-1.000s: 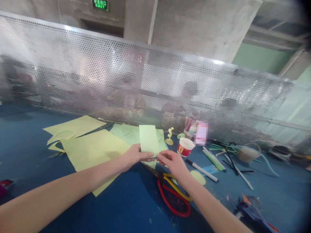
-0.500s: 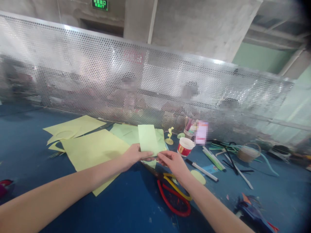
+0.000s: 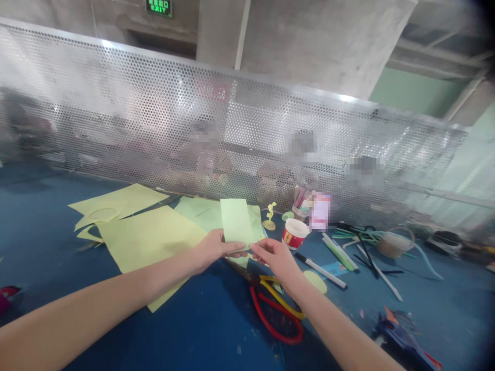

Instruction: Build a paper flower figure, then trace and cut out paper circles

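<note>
A small pale green paper rectangle (image 3: 235, 220) stands upright between my hands, over the blue tabletop. My left hand (image 3: 216, 248) pinches its lower edge, thumb in front and fingers behind. At the lower right corner, my right hand (image 3: 273, 255) closes thumb and fingertips on the same paper. Below the hands lie scissors with red and yellow handles (image 3: 276, 317), their blades partly hidden under the paper and my fingers. Just behind the held piece are larger green sheets (image 3: 197, 212), and a big yellow sheet (image 3: 147, 237) lies partly beneath my left forearm.
Right of my hands stand a red and white paper cup (image 3: 296, 234) and a small yellow paper figure (image 3: 270, 216). Markers (image 3: 323, 270), pipe cleaners (image 3: 367, 252) and a small basket (image 3: 396, 242) lie farther right. A perforated metal screen (image 3: 154, 118) runs along the back.
The green paper has shifted very slightly, its lower edge now tilted a little more toward me. Both hands keep nearly the same place and grip.
</note>
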Demonstrator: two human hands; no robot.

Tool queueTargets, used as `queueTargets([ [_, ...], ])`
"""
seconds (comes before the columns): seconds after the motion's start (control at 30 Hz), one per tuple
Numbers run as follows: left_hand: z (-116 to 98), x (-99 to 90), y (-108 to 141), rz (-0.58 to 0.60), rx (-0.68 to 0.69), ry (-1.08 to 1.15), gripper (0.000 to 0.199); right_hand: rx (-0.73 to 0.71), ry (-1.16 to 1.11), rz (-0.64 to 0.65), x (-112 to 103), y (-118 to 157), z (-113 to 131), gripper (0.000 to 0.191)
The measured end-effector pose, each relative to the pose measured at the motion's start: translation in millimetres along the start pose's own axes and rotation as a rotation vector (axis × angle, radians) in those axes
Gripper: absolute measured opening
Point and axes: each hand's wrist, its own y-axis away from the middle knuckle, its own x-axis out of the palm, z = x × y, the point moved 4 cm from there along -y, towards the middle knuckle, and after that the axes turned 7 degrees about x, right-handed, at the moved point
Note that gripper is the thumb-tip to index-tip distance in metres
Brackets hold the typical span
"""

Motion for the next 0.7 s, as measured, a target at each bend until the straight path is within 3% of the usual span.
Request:
queueTargets([
  [0.23, 0.9, -4.9, -1.9, -0.049, 0.023, 0.0, 0.041, 0.008, -0.072, 0.053, 2.8, 2.2, 1.0, 0.038],
  [0.7, -0.2, -1.3, -0.6, -0.028, 0.015, 0.022, 0.043, 0.018, -0.014, 0.03, 2.6, 1.5, 1.4, 0.026],
])
